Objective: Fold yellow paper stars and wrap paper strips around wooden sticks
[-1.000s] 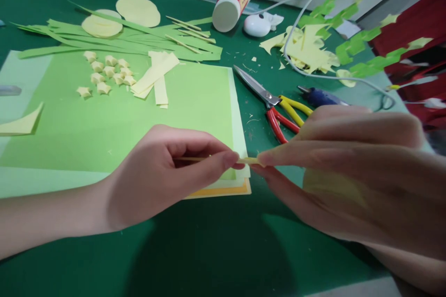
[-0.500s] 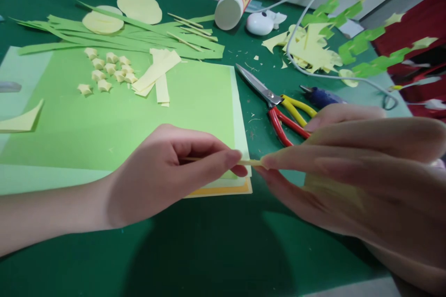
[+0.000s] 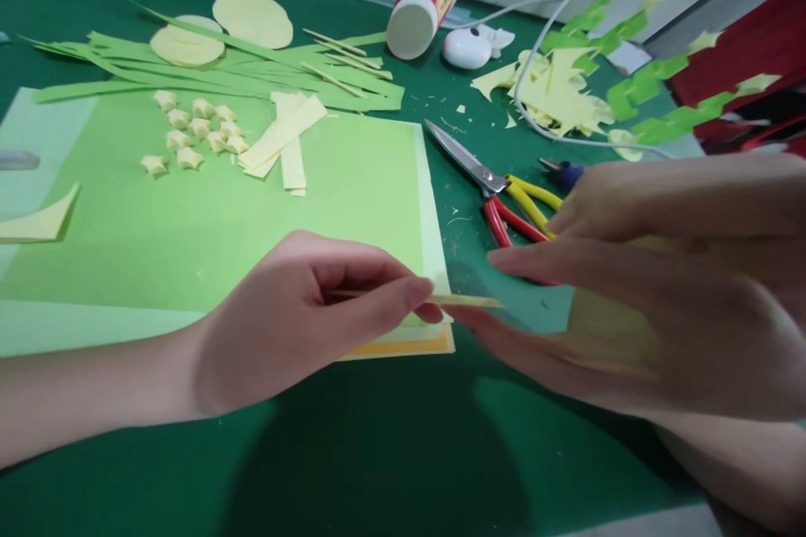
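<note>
My left hand (image 3: 327, 310) pinches a thin pale yellow paper stick (image 3: 466, 300) between thumb and fingers. The stick lies level, its pointed end sticking out to the right and its other end partly hidden in the palm. My right hand (image 3: 655, 310) is beside that end, blurred, with thumb and forefinger apart above and below the tip. A pale yellow patch (image 3: 610, 336) shows between its fingers; whether it is paper in the hand or behind it I cannot tell. Under my left hand is a light green sheet (image 3: 353, 201) on a stack of coloured paper.
Scissors (image 3: 484, 176) with red and yellow handles lie near my right hand, by a blue-handled tool (image 3: 567, 174). Folded paper stars (image 3: 200, 127), yellow strips (image 3: 286, 138), green strips (image 3: 252, 71) and thin sticks (image 3: 346, 59) lie farther back. A paper cup (image 3: 423, 0) lies tipped over.
The fingers of my right hand have come apart and let go of the stick's end, moving up and away. My left hand keeps its pinch in nearly the same place.
</note>
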{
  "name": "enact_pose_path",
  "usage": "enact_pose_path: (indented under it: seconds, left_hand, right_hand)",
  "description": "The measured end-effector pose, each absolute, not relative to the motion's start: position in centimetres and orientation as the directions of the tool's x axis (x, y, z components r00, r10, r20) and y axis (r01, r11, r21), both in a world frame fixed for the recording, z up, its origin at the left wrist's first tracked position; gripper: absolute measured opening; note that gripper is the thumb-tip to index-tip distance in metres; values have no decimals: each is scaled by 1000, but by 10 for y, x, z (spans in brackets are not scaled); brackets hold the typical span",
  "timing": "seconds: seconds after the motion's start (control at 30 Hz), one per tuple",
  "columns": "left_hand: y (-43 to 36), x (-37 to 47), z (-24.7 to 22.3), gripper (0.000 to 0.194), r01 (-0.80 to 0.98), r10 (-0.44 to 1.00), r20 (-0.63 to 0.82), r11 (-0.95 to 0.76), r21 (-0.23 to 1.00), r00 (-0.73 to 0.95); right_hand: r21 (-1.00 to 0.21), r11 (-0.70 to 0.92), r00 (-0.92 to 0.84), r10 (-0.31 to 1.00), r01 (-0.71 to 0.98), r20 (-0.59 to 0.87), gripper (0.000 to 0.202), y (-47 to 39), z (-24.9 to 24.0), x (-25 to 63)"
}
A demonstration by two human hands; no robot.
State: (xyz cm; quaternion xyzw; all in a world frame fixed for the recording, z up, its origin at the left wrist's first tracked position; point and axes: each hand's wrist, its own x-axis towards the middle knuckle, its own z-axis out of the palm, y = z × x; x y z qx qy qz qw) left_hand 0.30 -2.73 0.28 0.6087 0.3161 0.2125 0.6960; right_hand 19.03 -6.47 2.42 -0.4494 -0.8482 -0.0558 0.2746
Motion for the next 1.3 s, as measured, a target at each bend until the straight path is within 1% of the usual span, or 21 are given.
enact_pose_path:
  seconds: [0.13, 0.17, 0.23, 0.27, 0.33, 0.5, 0.67, 0.8, 0.87, 0.93, 1.03, 1.13, 1.2, 1.23, 1.3]
  left_hand:
    - [-27, 2, 2, 18, 80, 688, -168, 158, 984, 706]
    - [-26, 2, 2, 18, 81, 686, -169, 158, 984, 708]
    - [-26, 1, 2, 19, 84, 681, -170, 158, 984, 713]
    - [-26, 1, 2, 19, 85, 680, -170, 156, 984, 713]
    - [-26, 1, 2, 19, 87, 681, -169, 154, 984, 712]
    - [-26, 2, 5, 19, 118, 667, -206, 176, 977, 716]
    - [-27, 2, 6, 21, 186, 634, -257, 178, 966, 729]
    - [-26, 3, 5, 26, 194, 614, -277, 200, 960, 740]
    - [-26, 4, 5, 28, 176, 610, -260, 196, 965, 748]
    - [-27, 4, 5, 24, 150, 627, -225, 171, 974, 746]
    - [-28, 4, 5, 11, 114, 670, -173, 132, 985, 722]
    - [-29, 3, 4, 10, 99, 687, -103, 46, 994, 719]
    - [-29, 3, 5, 13, 110, 696, -72, -11, 994, 715]
    - [-30, 3, 5, 14, 122, 704, -65, -30, 992, 707]
    - [-31, 3, 7, 14, 152, 725, -61, -60, 987, 686]
  right_hand:
    - [-88, 620, -460, 662, 779, 592, 4, -65, 23, 195]
    - [-87, 617, -465, 670, 782, 578, 4, -64, 25, 194]
    - [-108, 601, -463, 707, 792, 535, 9, -63, 30, 192]
    - [-112, 608, -498, 731, 786, 466, 7, -62, 32, 192]
    - [-115, 636, -511, 704, 763, 493, 7, -60, 35, 192]
    - [-90, 726, -624, 642, 682, 445, 4, -56, 33, 199]
    - [-117, 747, -640, 630, 655, 439, 7, -57, 33, 201]
    - [-158, 750, -596, 619, 643, 511, 14, -58, 30, 198]
    - [-209, 733, -547, 638, 648, 542, 16, -57, 28, 197]
    - [-221, 723, -541, 652, 654, 531, 15, -57, 28, 197]
    - [-157, 740, -602, 634, 654, 485, 11, -55, 30, 200]
    - [-135, 758, -651, 625, 639, 432, 10, -57, 30, 200]
    - [-182, 723, -583, 657, 667, 478, 13, -61, 28, 196]
    - [-228, 670, -479, 690, 706, 543, 16, -64, 26, 194]
    - [-285, 637, -383, 700, 716, 602, 19, -69, 21, 191]
